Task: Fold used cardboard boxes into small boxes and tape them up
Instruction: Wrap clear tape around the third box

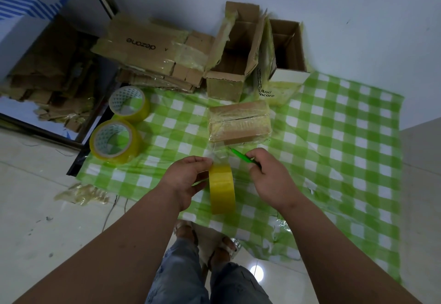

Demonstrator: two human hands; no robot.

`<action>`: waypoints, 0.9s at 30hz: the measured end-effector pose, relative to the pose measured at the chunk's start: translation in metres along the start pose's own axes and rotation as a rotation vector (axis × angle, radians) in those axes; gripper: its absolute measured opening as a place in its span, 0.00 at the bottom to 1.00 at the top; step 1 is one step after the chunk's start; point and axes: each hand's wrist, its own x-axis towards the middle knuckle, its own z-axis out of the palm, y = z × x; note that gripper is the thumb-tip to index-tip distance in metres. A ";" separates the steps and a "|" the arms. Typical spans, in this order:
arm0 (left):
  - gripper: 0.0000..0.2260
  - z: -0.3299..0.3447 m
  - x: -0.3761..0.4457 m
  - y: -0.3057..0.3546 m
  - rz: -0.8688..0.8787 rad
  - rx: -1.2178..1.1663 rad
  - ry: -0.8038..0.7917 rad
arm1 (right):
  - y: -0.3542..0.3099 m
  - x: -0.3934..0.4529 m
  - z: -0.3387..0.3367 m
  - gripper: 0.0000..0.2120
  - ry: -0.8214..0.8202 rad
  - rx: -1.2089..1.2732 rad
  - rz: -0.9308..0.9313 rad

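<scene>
Pale tiled floor (35,208) under me, a plain white wall (334,17) ahead, and a green-and-white checked cloth (346,148) spread between them. My left hand (183,179) grips a yellow tape roll (222,189), held on edge above the cloth, fingers curled over its top rim. A clear strip of tape (218,155) runs from the roll up toward the small taped box (239,121) just beyond my hands. My right hand (269,177) is closed around a green cutter (241,157), its tip pointing at that strip, right beside the box's near edge. The small box sits flat on the cloth, wrapped in glossy tape, a seam showing across its top. Behind it stand two open cartons: a brown open box (235,57) and a white-fronted open box (288,50) with dark print on its side, both touching the wall end of the cloth. To their left lies a stack of flattened cardboard (152,53). Nearer me on the left, two more tape rolls lie flat, the far spare roll (130,104) and the near spare roll (115,142), almost touching. A crumpled wad of used tape (82,195) lies on the tiles off the cloth's corner. Below, my jeans (181,275) and sandalled feet (207,244).
</scene>
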 end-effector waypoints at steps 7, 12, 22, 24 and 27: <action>0.03 0.001 -0.003 -0.001 0.014 0.012 0.006 | -0.023 0.008 -0.002 0.11 -0.075 -0.180 -0.078; 0.04 0.002 -0.003 -0.004 0.034 0.026 0.015 | -0.033 0.017 0.000 0.12 -0.096 -0.363 -0.097; 0.10 0.007 -0.002 -0.006 0.132 -0.011 -0.011 | -0.047 0.026 0.003 0.13 -0.077 -0.532 -0.140; 0.10 0.006 -0.001 -0.006 0.152 0.008 -0.023 | -0.049 0.026 0.000 0.13 -0.068 -0.534 -0.143; 0.10 0.006 -0.001 -0.006 0.167 0.008 -0.040 | -0.051 0.027 -0.008 0.12 -0.067 -0.548 -0.141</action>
